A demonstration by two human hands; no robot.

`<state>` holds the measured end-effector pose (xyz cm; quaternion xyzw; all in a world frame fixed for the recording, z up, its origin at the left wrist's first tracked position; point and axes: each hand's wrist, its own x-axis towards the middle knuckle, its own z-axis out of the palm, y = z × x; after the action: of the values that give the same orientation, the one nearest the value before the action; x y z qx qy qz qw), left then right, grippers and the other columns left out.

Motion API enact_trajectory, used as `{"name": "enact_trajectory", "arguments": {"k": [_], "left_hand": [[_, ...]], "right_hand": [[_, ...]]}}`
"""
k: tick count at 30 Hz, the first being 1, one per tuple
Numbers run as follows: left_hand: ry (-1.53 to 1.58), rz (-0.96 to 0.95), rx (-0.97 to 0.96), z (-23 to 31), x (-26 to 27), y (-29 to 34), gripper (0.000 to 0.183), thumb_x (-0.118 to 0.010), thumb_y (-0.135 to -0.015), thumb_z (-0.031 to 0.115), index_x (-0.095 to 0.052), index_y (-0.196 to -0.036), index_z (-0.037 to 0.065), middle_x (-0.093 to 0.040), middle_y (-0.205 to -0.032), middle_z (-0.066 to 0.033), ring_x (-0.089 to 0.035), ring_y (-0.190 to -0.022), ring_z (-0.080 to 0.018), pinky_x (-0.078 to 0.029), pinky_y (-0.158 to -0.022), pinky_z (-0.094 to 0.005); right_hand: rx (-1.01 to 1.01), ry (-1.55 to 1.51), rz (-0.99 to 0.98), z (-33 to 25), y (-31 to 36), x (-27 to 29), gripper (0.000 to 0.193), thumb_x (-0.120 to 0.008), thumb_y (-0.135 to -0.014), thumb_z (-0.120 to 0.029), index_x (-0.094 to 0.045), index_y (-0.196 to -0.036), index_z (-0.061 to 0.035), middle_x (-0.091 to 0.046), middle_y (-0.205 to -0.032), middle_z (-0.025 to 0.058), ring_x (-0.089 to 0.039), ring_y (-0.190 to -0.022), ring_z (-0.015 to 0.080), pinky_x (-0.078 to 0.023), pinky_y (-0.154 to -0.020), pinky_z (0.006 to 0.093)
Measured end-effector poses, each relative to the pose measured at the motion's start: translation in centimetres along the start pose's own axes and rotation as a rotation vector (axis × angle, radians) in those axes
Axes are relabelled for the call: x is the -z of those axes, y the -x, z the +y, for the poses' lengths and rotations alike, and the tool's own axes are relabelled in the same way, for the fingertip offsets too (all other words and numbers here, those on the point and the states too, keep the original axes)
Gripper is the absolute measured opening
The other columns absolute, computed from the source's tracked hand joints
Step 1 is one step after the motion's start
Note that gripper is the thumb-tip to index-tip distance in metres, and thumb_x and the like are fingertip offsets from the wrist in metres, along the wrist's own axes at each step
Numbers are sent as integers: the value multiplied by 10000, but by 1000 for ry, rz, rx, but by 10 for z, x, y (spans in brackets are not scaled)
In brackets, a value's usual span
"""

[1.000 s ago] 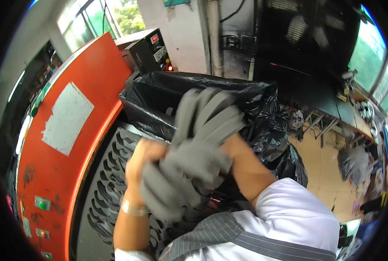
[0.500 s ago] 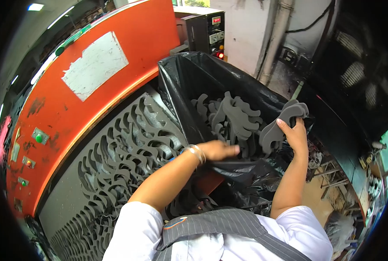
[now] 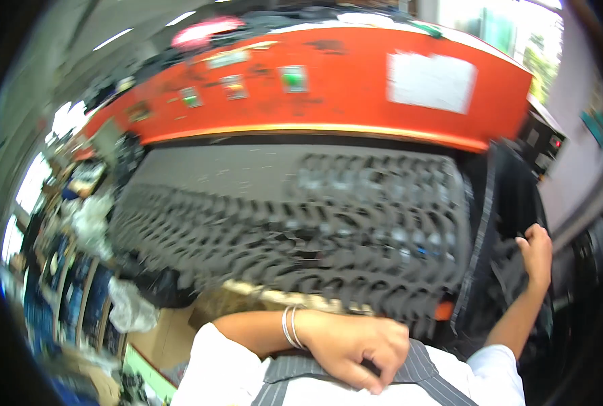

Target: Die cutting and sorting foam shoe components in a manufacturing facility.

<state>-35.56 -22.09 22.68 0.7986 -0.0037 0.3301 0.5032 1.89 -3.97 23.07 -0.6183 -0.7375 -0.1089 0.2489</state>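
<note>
My left hand [image 3: 359, 344], with two silver bangles at the wrist, is held in front of my striped apron [image 3: 420, 362]. Its fingers are curled in loosely, and nothing shows in them. Off to the right, my right hand [image 3: 537, 254] is over the black plastic bag [image 3: 480, 243], thumb and fingers apart with no piece in them. Blurred grey pieces [image 3: 511, 271] show dimly inside the bag. Left of the bag lies a large grey foam sheet [image 3: 206, 169], cut through with rows of curved openings. Its upper left part is uncut.
A long orange machine beam [image 3: 342, 88] with buttons and a torn white paper spans the far side of the sheet. A dark control box [image 3: 543, 139] stands behind the bag. Clear plastic bags [image 3: 131, 304] and stacked goods [image 3: 64, 291] are at the left.
My view has swung left toward the sheet. The curved grey foam pieces have left my right hand. My left hand has drawn back from the bag to my apron.
</note>
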Motion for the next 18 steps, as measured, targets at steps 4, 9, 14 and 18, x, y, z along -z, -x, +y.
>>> {"name": "enact_trajectory", "arguments": {"k": [4,9,14,18], "left_hand": [[-117,140,-105,91,-70,68,177,-653,-885,282,-676,-834,114,-621,-817,-31,-559,-819,-246,-393,-769,-389],[-543,410,-21,161,-152,145,242,-672,-853,390,-694,-856,150,-624,-928,-7,-535,-951,-234,-320,-887,-420],[-921,646,239,212,-218,209,362,-646,-834,494,-698,-877,138,-625,-954,-29,-524,-1042,-274,-291,-914,-482],[-951,872,324,225,-263,230,431,-633,-825,525,-682,-851,97,-621,-963,-47,-526,-1088,-300,-287,-930,-498]], "right_hand": [[340,-376,-102,-106,-8,-14,121,-498,-728,85,-426,-791,9,-442,-742,160,-438,-658,311,-373,-616,363],[660,-447,-230,-283,43,-56,145,-554,-697,42,-499,-826,4,-486,-763,159,-511,-698,318,-415,-635,386],[739,-348,-637,-419,100,-121,244,-705,-692,-99,-553,-863,-13,-580,-810,157,-558,-803,342,-443,-739,429],[702,-275,-634,-438,128,-199,432,-734,-711,-130,-517,-1063,-5,-594,-981,189,-469,-1096,425,-415,-888,445]]}}
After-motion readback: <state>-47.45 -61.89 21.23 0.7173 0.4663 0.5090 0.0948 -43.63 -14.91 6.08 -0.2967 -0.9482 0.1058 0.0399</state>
